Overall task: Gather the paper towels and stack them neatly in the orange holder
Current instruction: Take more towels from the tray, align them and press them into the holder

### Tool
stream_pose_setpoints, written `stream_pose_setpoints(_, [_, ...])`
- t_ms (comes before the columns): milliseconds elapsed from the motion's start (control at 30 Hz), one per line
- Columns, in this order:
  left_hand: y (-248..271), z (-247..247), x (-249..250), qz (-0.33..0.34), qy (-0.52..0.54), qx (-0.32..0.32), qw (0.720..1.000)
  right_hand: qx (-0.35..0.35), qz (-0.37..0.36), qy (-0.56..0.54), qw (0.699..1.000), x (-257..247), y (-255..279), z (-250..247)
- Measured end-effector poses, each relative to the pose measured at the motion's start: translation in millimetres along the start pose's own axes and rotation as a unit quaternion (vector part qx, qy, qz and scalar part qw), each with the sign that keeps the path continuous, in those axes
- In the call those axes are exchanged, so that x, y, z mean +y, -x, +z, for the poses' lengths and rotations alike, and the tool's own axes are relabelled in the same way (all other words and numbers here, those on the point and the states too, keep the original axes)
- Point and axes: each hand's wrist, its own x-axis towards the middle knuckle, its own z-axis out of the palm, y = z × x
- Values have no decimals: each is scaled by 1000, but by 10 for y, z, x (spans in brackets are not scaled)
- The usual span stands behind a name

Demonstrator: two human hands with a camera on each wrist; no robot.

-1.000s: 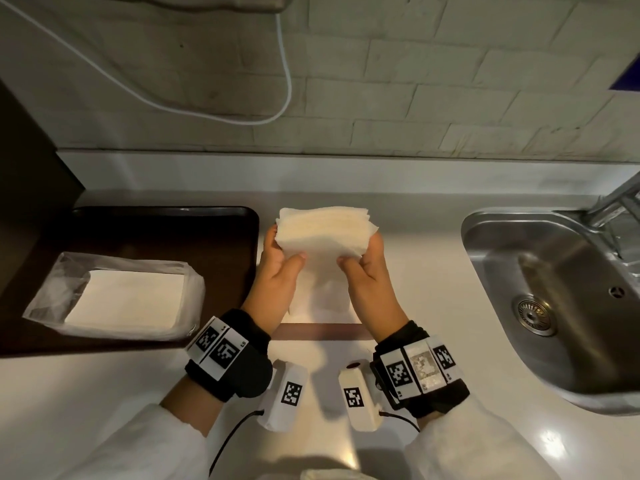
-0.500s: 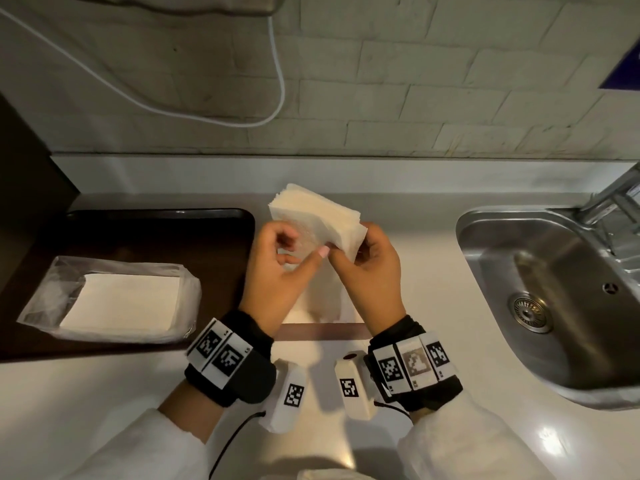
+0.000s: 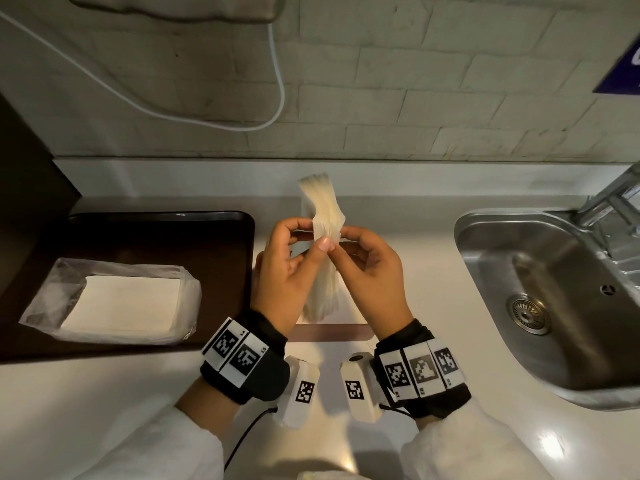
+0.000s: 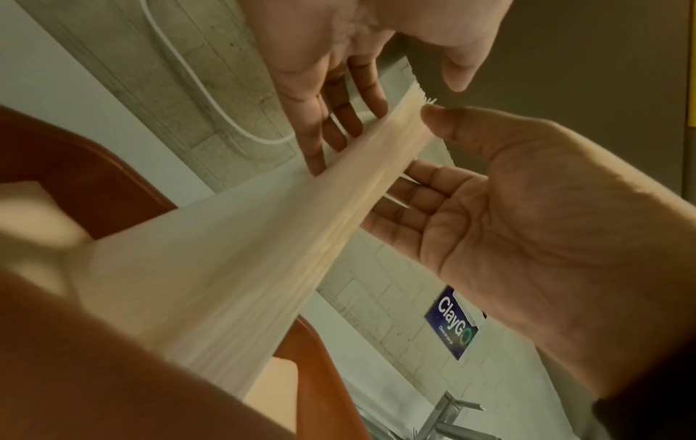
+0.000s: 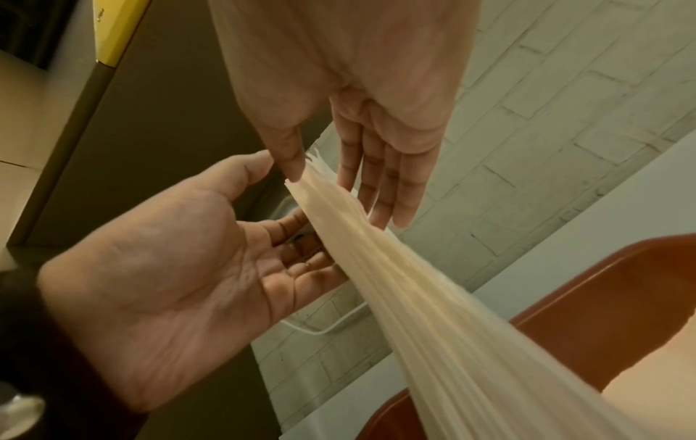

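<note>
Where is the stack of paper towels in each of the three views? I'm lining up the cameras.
Head: stack of paper towels at centre, edge-on, between both hands.
Left wrist: a pale band running from lower left to upper centre.
Right wrist: a band from centre to lower right.
Shared landmark: white cable on the brick wall.

A steel sink (image 3: 540, 306) sits right; white cable (image 3: 277, 81) hangs above.
</note>
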Motion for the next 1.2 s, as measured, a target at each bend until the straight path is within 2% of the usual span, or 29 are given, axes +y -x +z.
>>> stream_pose_setpoints(433, [3, 30, -89, -30, 4, 12, 999, 25, -13, 42, 999, 24, 11, 10])
stream_pose_setpoints(667, [-13, 37, -42, -56, -58, 65, 995, 59, -34, 98, 993, 66, -7, 60])
stream_pose_setpoints(767, [-47, 37, -14, -50, -91, 74, 992, 75, -29, 99, 992, 92, -18, 69])
stream_pose_setpoints(1067, [-51, 41, -22, -39, -91, 103, 990, 111, -13, 108, 988, 89, -82, 41])
stream_pose_setpoints(1200, [-35, 67, -12, -48, -89, 92, 991, 96, -15, 116, 988, 71, -92, 51])
